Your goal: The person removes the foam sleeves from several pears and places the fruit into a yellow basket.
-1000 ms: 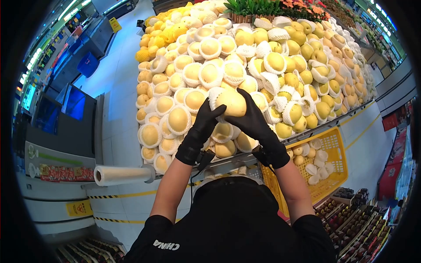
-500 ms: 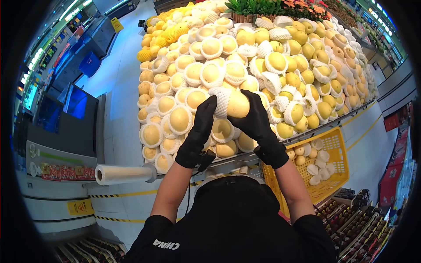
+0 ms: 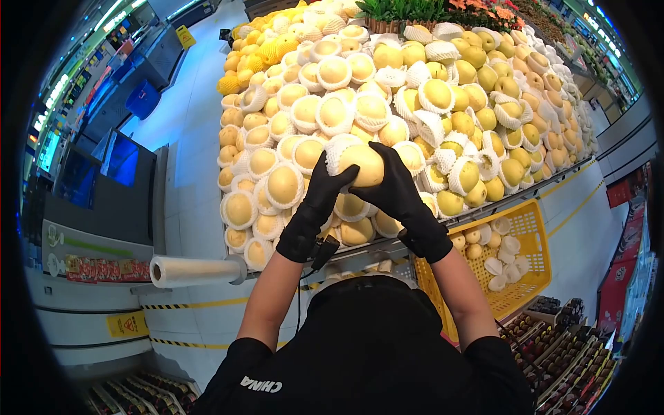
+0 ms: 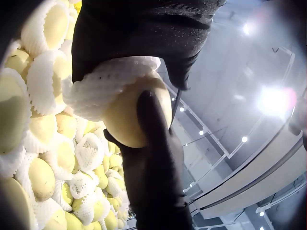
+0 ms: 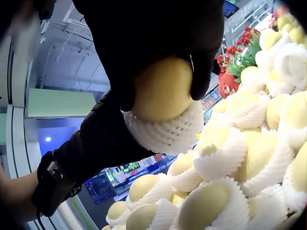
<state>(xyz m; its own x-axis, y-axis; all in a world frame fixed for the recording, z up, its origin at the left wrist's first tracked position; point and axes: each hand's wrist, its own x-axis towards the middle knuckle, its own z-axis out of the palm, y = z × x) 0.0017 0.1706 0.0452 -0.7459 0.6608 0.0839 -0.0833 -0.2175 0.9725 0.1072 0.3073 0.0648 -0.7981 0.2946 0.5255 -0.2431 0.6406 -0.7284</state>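
"Black gloves (image 3: pixel 299 232) on both hands, and look what's between them."

"A pale yellow fruit (image 3: pixel 365 166), held up over the front of that big pile of fruit (image 3: pixel 283 187). One end sits in a white foam net sleeve (image 3: pixel 336 153); the other is bare."

"How's each hand set?"

"The left hand (image 3: pixel 321 187) is curled round the sleeved end, gripping foam and fruit together. The right hand (image 3: pixel 397 187) has the bare end, thumb on one side, fingers bent round the other."

"Neither's spread flat, then."

"No, both are wrapped on it. (Bright lamps up there, by the way; they bleach half the pile.)"

"And that yellow crate (image 3: pixel 531 232)?"

"Lower down, on the person's right, with loose fruit (image 3: pixel 474 236) and white foam pieces (image 3: pixel 510 268) in it. There's a plastic roll (image 3: pixel 197 272) off to the left, too."
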